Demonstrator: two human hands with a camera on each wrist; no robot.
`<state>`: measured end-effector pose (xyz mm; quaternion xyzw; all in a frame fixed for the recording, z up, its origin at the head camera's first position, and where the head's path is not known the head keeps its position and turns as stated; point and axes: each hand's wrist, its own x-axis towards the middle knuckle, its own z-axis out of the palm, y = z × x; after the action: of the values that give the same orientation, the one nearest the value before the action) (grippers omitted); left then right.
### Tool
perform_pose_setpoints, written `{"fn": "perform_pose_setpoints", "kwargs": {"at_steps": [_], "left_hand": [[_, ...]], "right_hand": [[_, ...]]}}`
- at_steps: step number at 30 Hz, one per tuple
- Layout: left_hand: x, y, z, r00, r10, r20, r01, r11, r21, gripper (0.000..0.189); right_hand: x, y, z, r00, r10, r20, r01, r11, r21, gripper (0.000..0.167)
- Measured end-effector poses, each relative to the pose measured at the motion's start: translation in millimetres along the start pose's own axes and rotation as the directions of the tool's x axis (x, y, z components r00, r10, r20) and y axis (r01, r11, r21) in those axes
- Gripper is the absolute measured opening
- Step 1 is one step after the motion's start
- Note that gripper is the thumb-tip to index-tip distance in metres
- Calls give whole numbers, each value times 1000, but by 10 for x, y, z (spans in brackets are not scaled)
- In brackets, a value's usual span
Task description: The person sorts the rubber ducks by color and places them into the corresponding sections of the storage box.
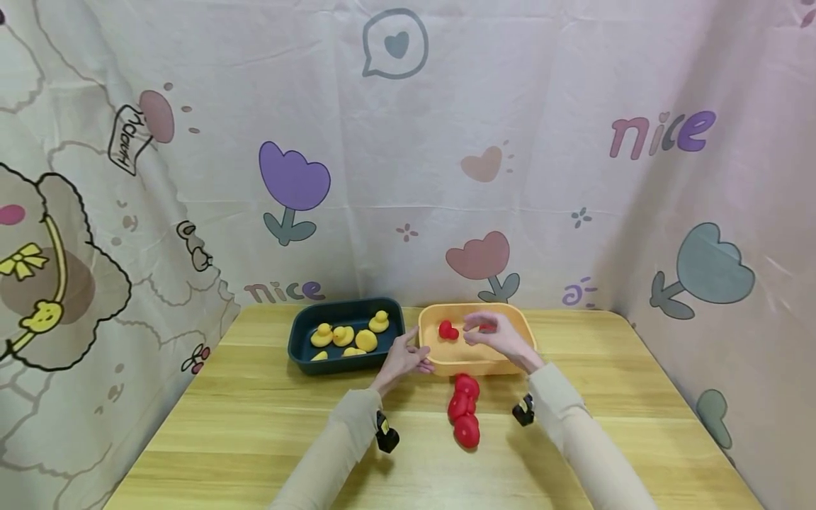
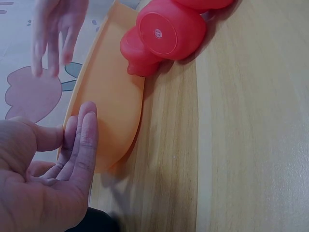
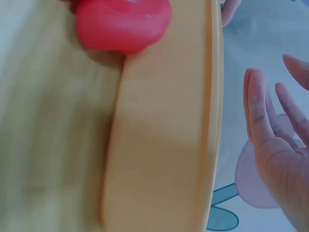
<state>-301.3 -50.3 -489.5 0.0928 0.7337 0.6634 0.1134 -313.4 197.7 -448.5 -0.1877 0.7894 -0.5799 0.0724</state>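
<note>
My left hand (image 1: 403, 355) is at the near-left corner of a yellow-orange bin (image 1: 474, 367), pinching its rim between thumb and fingers (image 2: 87, 140) in the left wrist view. Over that bin hovers my right hand (image 1: 500, 335), fingers extended and nothing in its grasp. Inside lies a red rubber duck (image 1: 448, 331), with more red partly hidden behind the right fingers. Several red rubber ducks (image 1: 467, 431) form a row on the table in front, the farthest close against the bin's near wall. One shows its round base (image 2: 158, 34) to the left wrist camera.
Left of the yellow-orange bin stands a dark blue bin (image 1: 347, 364) holding several yellow rubber ducks (image 1: 379, 322). Both sit near the back edge of the wooden table (image 1: 223, 425). A printed curtain (image 1: 382, 177) hangs behind and along the sides.
</note>
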Motion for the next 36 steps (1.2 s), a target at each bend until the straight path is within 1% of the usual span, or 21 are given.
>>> {"fn": "perform_pose_setpoints", "kwargs": {"at_steps": [3,8,11,15,19,25,31,36], "left_hand": [[-1,-4,-2,1000,6,7,-6,1000,0,69],[-5,1,1,1000,2,10,-2,1000,-1,69],[-9,8,2,1000,-3,6,3,1000,-4,69],[-7,9,-1,1000,-4,5,4,1000,0,69],[-7,9,0,1000,-5,5,5,1000,6,68],[-16,16,1,1000,-11,3,11,1000,11,68],[-8,-3,1,1000,1,15,-1,1000,-3,69],[-4,-9,-3,1000,3,14,-3,1000,-5,69]], "right_hand": [[-192,58,-7,999,-36,19,36,999,23,40],[-490,164,-4,994,-59,88,57,998,34,41],[-616,244,4,992,-63,110,61,998,18,43],[-728,347,36,991,-52,123,52,999,-4,40],[-791,428,80,989,-38,144,38,999,3,41],[-818,509,108,986,-46,162,45,999,8,44],[-825,547,110,984,-40,176,40,999,2,44],[-809,552,112,980,-17,198,22,1000,-22,48]]}}
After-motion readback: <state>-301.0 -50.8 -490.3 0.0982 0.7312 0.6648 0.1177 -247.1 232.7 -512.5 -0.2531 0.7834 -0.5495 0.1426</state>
